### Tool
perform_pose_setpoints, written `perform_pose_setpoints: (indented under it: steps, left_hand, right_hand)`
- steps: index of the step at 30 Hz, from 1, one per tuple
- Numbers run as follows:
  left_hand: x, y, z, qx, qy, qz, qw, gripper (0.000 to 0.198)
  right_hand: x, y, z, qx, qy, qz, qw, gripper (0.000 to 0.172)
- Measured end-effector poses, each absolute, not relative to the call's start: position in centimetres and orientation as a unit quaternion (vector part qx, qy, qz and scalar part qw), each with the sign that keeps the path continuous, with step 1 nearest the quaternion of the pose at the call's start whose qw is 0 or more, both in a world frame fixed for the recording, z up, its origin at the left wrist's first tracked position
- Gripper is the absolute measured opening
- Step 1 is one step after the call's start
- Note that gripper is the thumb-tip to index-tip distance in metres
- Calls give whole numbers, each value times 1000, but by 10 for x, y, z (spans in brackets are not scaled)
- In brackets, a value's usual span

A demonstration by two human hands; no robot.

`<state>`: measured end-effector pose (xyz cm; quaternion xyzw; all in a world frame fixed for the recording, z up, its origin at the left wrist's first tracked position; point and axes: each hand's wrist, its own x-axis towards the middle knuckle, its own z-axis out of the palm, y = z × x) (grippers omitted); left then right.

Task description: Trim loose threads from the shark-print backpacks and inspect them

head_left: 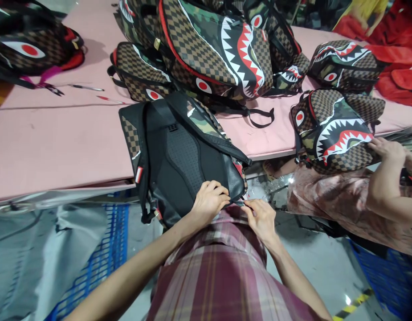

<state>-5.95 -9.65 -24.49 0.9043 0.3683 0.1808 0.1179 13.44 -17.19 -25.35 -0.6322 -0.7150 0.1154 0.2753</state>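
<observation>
A black-backed backpack [184,156] with checkered and camouflage sides lies back panel up, partly on the pink table and partly over its front edge. My left hand [210,198] is on the backpack's lower edge, its fingers bent together over the black material; what they grip is hidden. Just to the right, my right hand [261,218] is closed in a pinch on a small, thin dark piece at the backpack's bottom corner. That piece is too small to name.
Several shark-mouth backpacks [219,49] are heaped on the pink table [59,147]. Snips [55,90] and pens [88,88] lie at the left. At the right, another person's hand [389,149] touches a backpack [339,129]. Blue crates [92,267] stand below.
</observation>
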Motion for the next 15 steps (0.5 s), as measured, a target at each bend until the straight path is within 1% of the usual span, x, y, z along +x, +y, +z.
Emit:
perform_pose_setpoints:
  steps: [4, 7, 9, 12, 15]
  left_hand:
    - [-52, -96, -244, 917, 357, 151, 94, 14]
    - [-48, -100, -246, 919, 350, 164, 79, 16]
    - [-46, -104, -249, 914, 353, 181, 87, 17]
    - [-45, -105, -251, 901, 359, 200, 136, 17]
    - [-49, -99, -248, 858, 394, 241, 226, 20]
  right_hand:
    - [134, -168, -253, -616, -735, 100, 267, 17]
    - [133, -167, -255, -608, -748, 93, 251, 17]
    - [131, -166, -255, -607, -752, 89, 241, 18]
    - [128, -164, -256, -607, -756, 77, 232, 18]
    - [129, -161, -255, -605, -760, 71, 227, 17]
